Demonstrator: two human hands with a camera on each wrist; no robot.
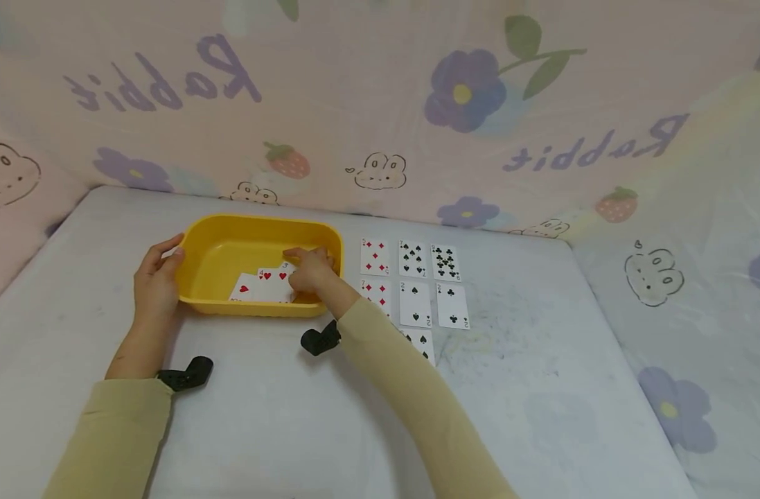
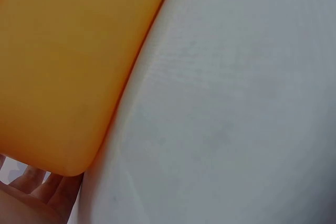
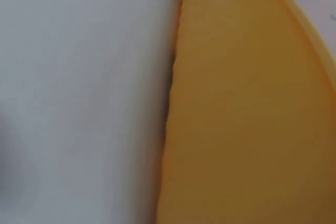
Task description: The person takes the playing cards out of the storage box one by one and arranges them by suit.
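Note:
A yellow plastic tub (image 1: 261, 310) stands on the white-covered table, with playing cards (image 1: 274, 284) overlapping along its near inner side. Red hearts show on two of them, one marked 4; a third, marked 3, is partly covered. My left hand (image 1: 157, 281) touches the tub's left end from outside, fingers and thumb at the wall. In the left wrist view, its fingers (image 2: 50, 187) lie behind the tub's corner. Reaching over the near right rim, my right hand (image 1: 311, 270) is inside the tub at the cards, index finger pointing left. I cannot tell whether it pinches a card.
Right of the tub, face-up cards lie in rows: five of diamonds (image 1: 375, 257), seven of spades (image 1: 412, 258), nine of clubs (image 1: 445, 263), seven of diamonds (image 1: 375, 291), two of spades (image 1: 415, 305) and two of clubs (image 1: 452, 305). My right sleeve partly covers another spade card (image 1: 423, 341). A patterned cloth (image 1: 380, 125) hangs behind.

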